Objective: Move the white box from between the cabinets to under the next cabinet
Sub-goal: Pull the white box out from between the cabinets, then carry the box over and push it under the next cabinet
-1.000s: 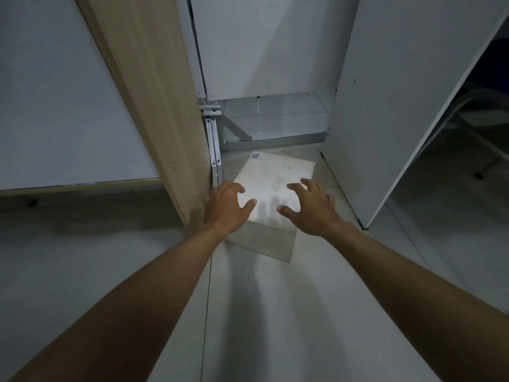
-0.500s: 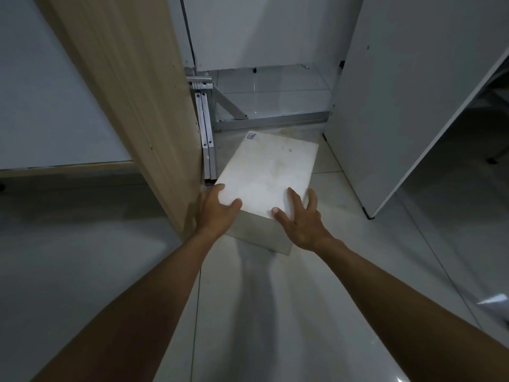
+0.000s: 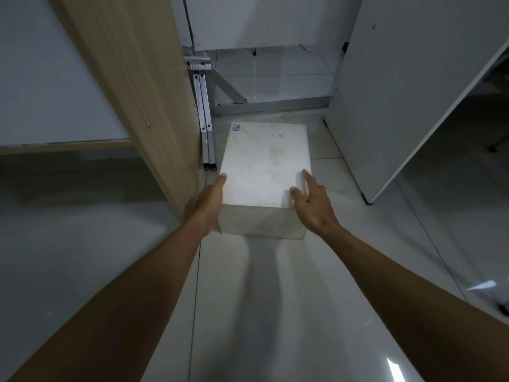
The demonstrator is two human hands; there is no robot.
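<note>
A white box (image 3: pixel 264 164) with a small blue stamp on its far left corner sits on the tiled floor in the gap between two cabinets. My left hand (image 3: pixel 209 201) presses flat against the box's left side near the front corner. My right hand (image 3: pixel 309 201) rests on the box's right front corner, fingers spread over the top edge. The box is squared up to me, its front face in shadow. The wooden cabinet side panel (image 3: pixel 143 86) stands just left of the box, and the white cabinet panel (image 3: pixel 399 86) stands to its right.
Folded metal brackets (image 3: pixel 205 117) lean against the wooden panel behind the box's left corner. A metal rail (image 3: pixel 272 106) runs along the floor at the back. Dark open space lies under the left cabinet (image 3: pixel 68 172) and under the right cabinet (image 3: pixel 454 161).
The box has turned from a slanted position to square with me and slid nearer. My left hand moved onto its left side; my right hand shifted to the right corner.
</note>
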